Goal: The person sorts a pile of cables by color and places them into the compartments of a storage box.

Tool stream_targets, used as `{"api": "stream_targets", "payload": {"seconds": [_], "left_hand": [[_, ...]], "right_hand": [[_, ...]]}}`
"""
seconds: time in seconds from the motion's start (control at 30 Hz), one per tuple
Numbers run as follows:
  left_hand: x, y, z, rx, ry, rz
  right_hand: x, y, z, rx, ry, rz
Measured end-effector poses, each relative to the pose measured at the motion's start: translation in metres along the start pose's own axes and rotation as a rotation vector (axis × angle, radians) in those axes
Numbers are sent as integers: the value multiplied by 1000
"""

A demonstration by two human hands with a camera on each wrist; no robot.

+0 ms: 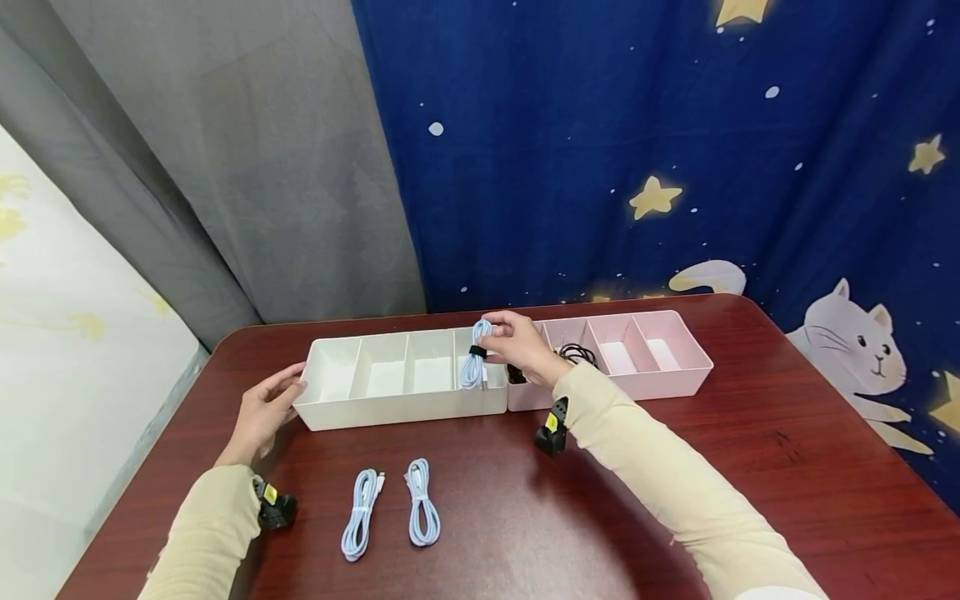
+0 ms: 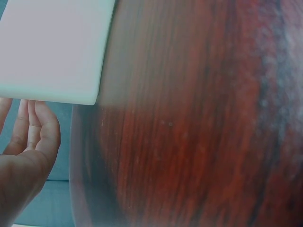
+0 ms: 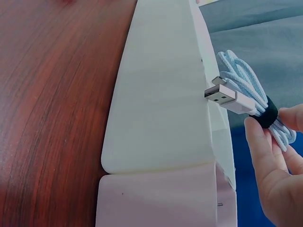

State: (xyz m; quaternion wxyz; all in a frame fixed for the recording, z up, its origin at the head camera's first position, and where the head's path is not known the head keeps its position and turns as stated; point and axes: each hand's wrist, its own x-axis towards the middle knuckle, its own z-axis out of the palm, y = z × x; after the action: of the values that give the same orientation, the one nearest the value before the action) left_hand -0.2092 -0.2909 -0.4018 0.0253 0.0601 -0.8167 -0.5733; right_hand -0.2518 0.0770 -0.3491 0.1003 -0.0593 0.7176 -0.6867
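Observation:
A light blue USB cable [image 1: 472, 367], coiled and bound with a black strap, is pinched between the thumb and fingers of my right hand [image 1: 520, 343]. It hangs over the rightmost compartment of the white divided box [image 1: 401, 407]. The right wrist view shows the cable's USB plug [image 3: 229, 98] pointing toward the box. At the box's left end, my left hand [image 1: 262, 412] touches the outer wall with its fingers fairly straight. Two more coiled light blue cables, one on the left [image 1: 362, 515] and one on the right [image 1: 423, 504], lie on the table before the box.
A pink divided box [image 1: 652, 383] stands against the white box's right end, with black cables [image 1: 577, 354] in it. Both boxes are near the back of the dark red wooden table [image 1: 480, 558]. Grey and blue curtains [image 1: 540, 167] hang behind.

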Motion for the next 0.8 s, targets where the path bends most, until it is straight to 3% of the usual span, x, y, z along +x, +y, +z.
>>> {"api": "stream_targets", "payload": {"seconds": [0.3, 0.8], "left_hand": [[0, -3, 0, -5, -4, 4], [1, -2, 0, -1, -9, 0]], "right_hand": [[5, -1, -1, -10, 43, 18], [8, 2, 4, -44, 33, -18]]}}
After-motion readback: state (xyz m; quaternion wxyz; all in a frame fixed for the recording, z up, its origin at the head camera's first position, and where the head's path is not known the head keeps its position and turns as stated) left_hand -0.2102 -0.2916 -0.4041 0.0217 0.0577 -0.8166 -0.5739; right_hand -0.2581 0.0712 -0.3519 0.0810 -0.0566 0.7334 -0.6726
